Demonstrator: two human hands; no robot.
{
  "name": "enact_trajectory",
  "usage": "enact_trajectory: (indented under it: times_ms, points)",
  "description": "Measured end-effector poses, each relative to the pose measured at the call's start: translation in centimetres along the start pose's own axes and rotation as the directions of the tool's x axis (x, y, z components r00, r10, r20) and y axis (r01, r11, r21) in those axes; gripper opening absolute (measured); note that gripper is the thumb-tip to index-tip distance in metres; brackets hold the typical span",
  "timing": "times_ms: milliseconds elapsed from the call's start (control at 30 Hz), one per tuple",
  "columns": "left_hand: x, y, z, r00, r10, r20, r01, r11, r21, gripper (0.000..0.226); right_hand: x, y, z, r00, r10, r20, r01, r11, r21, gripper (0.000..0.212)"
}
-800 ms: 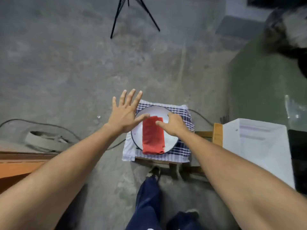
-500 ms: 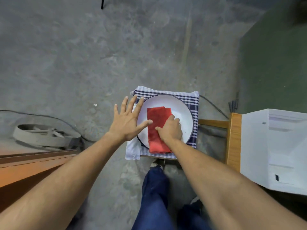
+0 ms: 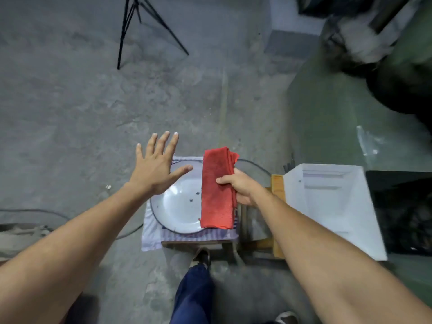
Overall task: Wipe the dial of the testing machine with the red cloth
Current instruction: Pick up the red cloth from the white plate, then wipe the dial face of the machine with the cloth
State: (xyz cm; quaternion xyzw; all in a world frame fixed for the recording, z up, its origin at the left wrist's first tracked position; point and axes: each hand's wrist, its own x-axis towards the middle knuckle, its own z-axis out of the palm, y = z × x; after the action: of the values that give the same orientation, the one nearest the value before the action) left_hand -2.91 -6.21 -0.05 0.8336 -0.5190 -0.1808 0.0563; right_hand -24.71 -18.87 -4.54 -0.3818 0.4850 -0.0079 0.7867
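1. Your right hand [image 3: 243, 187] was closed around the folded red cloth [image 3: 217, 188], thumb on top, pinching its right edge; the cloth hung lifted over the right side of the white plate [image 3: 177, 206].
2. Your left hand [image 3: 155, 168] was spread flat and empty, fingers pointing toward 12 o'clock, hovering at the plate's 10 o'clock rim.
3. The plate sat on a checked towel [image 3: 152, 230] over a small stool.
4. The step in hand looked like the pickup; wiping had not begun.
5. The green machine [image 3: 327, 108] stood toward 2 o'clock; I could not make out its dial.
6. Next, you would likely need to carry the cloth there and find the dial face.
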Motion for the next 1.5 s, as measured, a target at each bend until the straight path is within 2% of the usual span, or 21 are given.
enact_trajectory:
  times_ms: [100,233,300,400,500,600,733,900,1033,1167,1233,1267,1333,1400,1467,1500]
  points:
    - [-0.2,8.0,-3.8,0.988,0.118,-0.103,-0.112,0.992,0.061,0.103,-7.3,-4.9,-6.0,0.995,-0.079,0.053,0.074,0.992,0.101,0.024]
    - [-1.5,20.0,-9.3,0.948,0.24,-0.208,-0.223,0.969,0.105,0.103,-18.3,-11.0,-13.6,0.975,-0.223,0.004,0.217,0.954,0.207,0.048]
    - [-2.6,26.3,-12.1,0.917,0.302,-0.26,-0.277,0.952,0.131,0.104,-24.4,-13.5,-17.4,0.957,-0.285,-0.06,0.291,0.938,0.188,0.059]
    - [-4.4,36.3,-16.4,0.847,0.41,-0.337,-0.375,0.912,0.168,0.102,-34.3,-16.4,-23.6,0.906,-0.399,-0.142,0.419,0.893,0.163,0.065]
    - [-5.6,47.4,-20.1,0.756,0.531,-0.384,-0.501,0.846,0.182,0.101,-44.9,-18.3,-30.3,0.821,-0.51,-0.257,0.554,0.82,0.141,0.06]
    - [-7.1,58.8,-22.6,0.636,0.658,-0.402,-0.644,0.74,0.192,0.1,-54.8,-18.6,-36.8,0.689,-0.61,-0.391,0.695,0.71,0.117,0.057]
    - [-10.8,73.1,-23.4,0.429,0.817,-0.385,-0.816,0.533,0.223,0.1,-67.2,-15.2,-43.2,0.524,-0.599,-0.605,0.8,0.59,0.11,0.057]
    - [-19.2,89.9,-20.3,0.148,0.934,-0.326,-0.961,0.214,0.177,0.107,-82.2,-5.0,-48.5,0.282,-0.437,-0.854,0.903,0.421,0.083,0.063]
    - [-26.5,98.7,-16.0,-0.01,0.968,-0.25,-0.991,0.025,0.134,0.105,-90.7,3.4,-50.1,0.061,-0.296,-0.953,0.961,0.276,-0.024,0.049]
    - [-33.0,105.3,-12.0,-0.157,0.967,-0.198,-0.986,-0.144,0.08,0.107,-97.5,10.7,-50.3,-0.135,-0.115,-0.984,0.957,0.243,-0.16,0.041]
    - [-35.3,108.1,-10.1,-0.223,0.952,-0.209,-0.974,-0.211,0.081,0.104,-100.4,12.8,-49.9,-0.244,-0.016,-0.97,0.93,0.281,-0.239,0.037]
    - [-36.2,109.5,-9.1,-0.26,0.94,-0.22,-0.965,-0.245,0.092,0.102,-101.8,13.7,-50.1,-0.333,0.047,-0.942,0.902,0.307,-0.303,0.035]
    - [-37.9,112.5,-7.2,-0.337,0.907,-0.251,-0.94,-0.312,0.137,0.098,-104.4,15.1,-50.9,-0.541,0.175,-0.822,0.804,0.393,-0.446,0.039]
    - [-39.1,114.9,-5.5,-0.423,0.862,-0.281,-0.903,-0.373,0.213,0.094,-106.1,16.3,-51.4,-0.763,0.251,-0.596,0.616,0.562,-0.552,0.052]
    - [-39.7,116.9,-3.9,-0.494,0.809,-0.318,-0.861,-0.404,0.31,0.09,-106.4,17.4,-52.2,-0.934,0.134,-0.33,0.317,0.736,-0.598,0.059]
    - [-39.5,117.7,-3.2,-0.518,0.783,-0.344,-0.844,-0.403,0.354,0.088,-105.9,18.0,-52.9,-0.975,0.0,-0.224,0.133,0.804,-0.579,0.059]
